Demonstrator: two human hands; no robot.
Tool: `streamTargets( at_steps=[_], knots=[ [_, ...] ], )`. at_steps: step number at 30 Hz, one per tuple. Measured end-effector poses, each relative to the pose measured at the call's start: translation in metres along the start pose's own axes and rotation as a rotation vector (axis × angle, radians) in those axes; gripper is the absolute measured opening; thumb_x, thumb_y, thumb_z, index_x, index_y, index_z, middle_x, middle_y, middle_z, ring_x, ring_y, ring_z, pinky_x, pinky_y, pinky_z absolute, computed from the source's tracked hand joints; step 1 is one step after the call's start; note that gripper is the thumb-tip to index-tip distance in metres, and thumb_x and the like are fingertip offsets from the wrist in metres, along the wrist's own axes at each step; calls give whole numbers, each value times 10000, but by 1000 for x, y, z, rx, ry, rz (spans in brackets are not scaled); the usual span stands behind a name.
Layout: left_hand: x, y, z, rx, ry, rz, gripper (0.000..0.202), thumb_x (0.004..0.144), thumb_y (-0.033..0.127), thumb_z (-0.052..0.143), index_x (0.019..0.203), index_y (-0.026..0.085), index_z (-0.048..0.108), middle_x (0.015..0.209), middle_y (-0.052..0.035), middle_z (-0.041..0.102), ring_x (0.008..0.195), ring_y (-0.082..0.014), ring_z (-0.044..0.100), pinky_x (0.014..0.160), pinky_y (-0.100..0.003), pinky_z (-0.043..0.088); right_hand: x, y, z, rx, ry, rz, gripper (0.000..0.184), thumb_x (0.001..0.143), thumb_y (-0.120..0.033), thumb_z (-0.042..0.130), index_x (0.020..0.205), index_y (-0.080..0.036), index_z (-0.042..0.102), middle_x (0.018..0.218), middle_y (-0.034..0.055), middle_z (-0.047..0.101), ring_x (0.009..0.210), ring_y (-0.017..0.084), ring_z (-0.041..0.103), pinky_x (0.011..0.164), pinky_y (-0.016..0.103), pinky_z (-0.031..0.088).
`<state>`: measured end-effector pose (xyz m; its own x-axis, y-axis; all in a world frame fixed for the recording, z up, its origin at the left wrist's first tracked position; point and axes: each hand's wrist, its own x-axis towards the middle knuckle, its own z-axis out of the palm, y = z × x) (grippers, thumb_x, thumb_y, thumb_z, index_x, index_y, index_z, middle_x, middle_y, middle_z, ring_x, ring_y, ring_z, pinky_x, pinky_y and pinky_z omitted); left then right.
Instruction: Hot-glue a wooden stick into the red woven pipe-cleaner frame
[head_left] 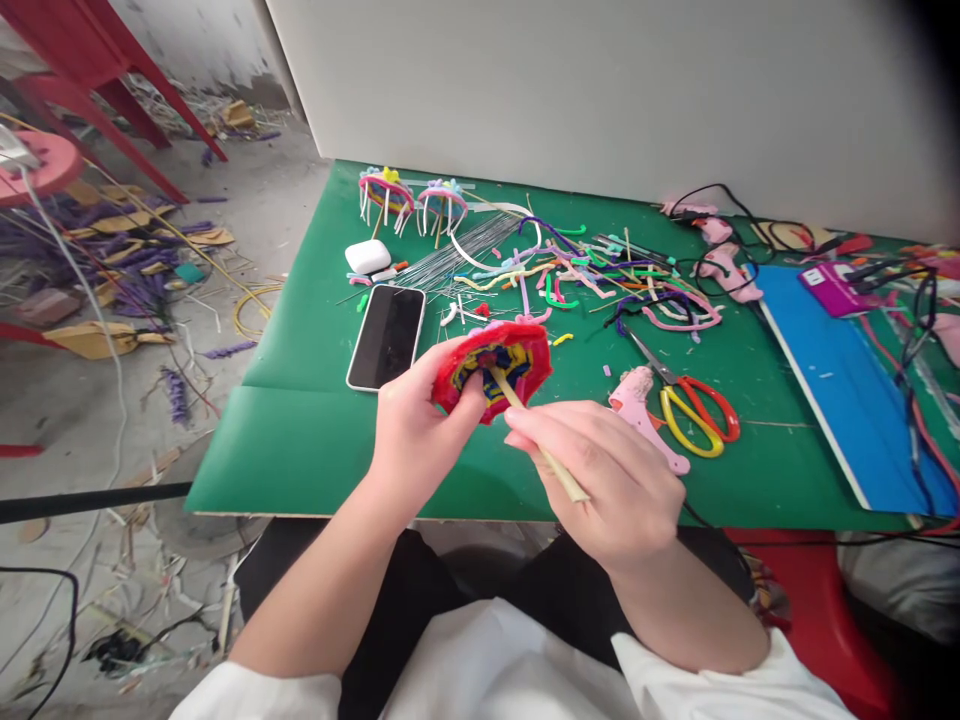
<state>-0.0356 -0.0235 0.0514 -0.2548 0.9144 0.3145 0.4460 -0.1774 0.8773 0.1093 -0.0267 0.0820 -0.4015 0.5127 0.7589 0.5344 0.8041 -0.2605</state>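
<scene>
My left hand [412,420] is closed on the rim of a small red craft umbrella [499,365] with a blue and yellow inside, held above the green table [300,420]. A thin wooden stick [536,445] runs from the umbrella's middle down through my right hand [600,470], whose fingers pinch it. Two finished pink and blue umbrellas [412,200] stand at the table's far edge.
A black phone [386,335] and a white earbud case [367,257] lie left of the umbrella. Red and yellow scissors [694,410], a pink glue gun [645,405], a heap of coloured pipe cleaners [592,275] and a blue board [840,385] lie to the right. Scraps litter the floor.
</scene>
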Motion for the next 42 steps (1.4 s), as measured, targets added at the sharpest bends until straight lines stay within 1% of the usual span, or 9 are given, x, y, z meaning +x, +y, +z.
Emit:
streamTargets(
  at_steps=[7, 10, 17, 20, 24, 26, 31, 36, 42],
  knots=[
    [2, -2, 1, 0, 39, 3, 261, 757, 156, 595, 1002, 208, 669, 826, 34, 707, 663, -87, 625, 638, -164, 508, 1, -2, 0, -5, -9, -3, 144, 807, -59, 616, 917, -145, 651, 754, 41, 707, 724, 132, 675, 687, 245, 571],
    [1, -3, 1, 15, 65, 7, 257, 741, 133, 596, 975, 204, 679, 800, 40, 705, 641, -81, 618, 627, -157, 503, 1, -4, -1, -13, -19, -3, 151, 805, -56, 618, 914, -156, 651, 755, 35, 708, 723, 130, 677, 689, 244, 570],
    [0, -1, 2, 20, 113, -5, 239, 743, 134, 597, 955, 200, 683, 756, 51, 696, 593, -70, 591, 605, -151, 492, 0, -7, 1, -6, -23, -19, 160, 789, -42, 633, 925, -128, 649, 760, 53, 714, 745, 131, 671, 704, 252, 569],
    [0, 1, 1, -15, 95, -4, 248, 749, 124, 581, 964, 201, 678, 760, 52, 692, 602, -70, 592, 613, -150, 494, 0, -6, 2, -7, -15, -31, 163, 781, -37, 639, 921, -120, 651, 759, 59, 712, 744, 136, 674, 705, 252, 571],
    [0, 2, -1, -85, 17, -20, 339, 745, 107, 557, 1058, 202, 647, 870, 27, 701, 701, -102, 628, 657, -180, 515, 0, -3, 4, -6, 1, -30, 174, 785, -40, 633, 932, -131, 650, 769, 55, 711, 745, 143, 680, 694, 252, 576],
    [0, 2, -1, -87, 6, -23, 348, 741, 107, 558, 1066, 198, 641, 885, 22, 701, 716, -110, 633, 667, -191, 521, 0, -2, 5, -5, 1, -28, 177, 787, -43, 632, 936, -136, 648, 771, 51, 712, 744, 142, 679, 693, 251, 578],
    [1, -1, 1, -45, 32, -19, 294, 751, 137, 578, 1028, 205, 652, 860, 27, 707, 702, -112, 640, 676, -204, 531, 0, -3, 5, -9, -1, -30, 153, 791, -47, 630, 922, -122, 648, 757, 55, 711, 746, 134, 674, 696, 245, 578],
    [2, -2, 3, -32, 75, -25, 248, 745, 148, 599, 978, 206, 661, 811, 36, 704, 672, -105, 634, 640, -193, 529, -1, -4, 5, -18, -8, -47, 141, 786, -44, 636, 910, -111, 652, 749, 57, 708, 740, 128, 673, 708, 235, 570],
    [1, -1, 3, -87, 118, -16, 230, 737, 124, 595, 939, 208, 667, 838, 44, 703, 714, -100, 643, 657, -179, 524, -4, -7, 6, -31, -25, -58, 214, 761, -37, 660, 954, -129, 649, 763, 47, 706, 749, 137, 671, 718, 251, 570]
  ],
)
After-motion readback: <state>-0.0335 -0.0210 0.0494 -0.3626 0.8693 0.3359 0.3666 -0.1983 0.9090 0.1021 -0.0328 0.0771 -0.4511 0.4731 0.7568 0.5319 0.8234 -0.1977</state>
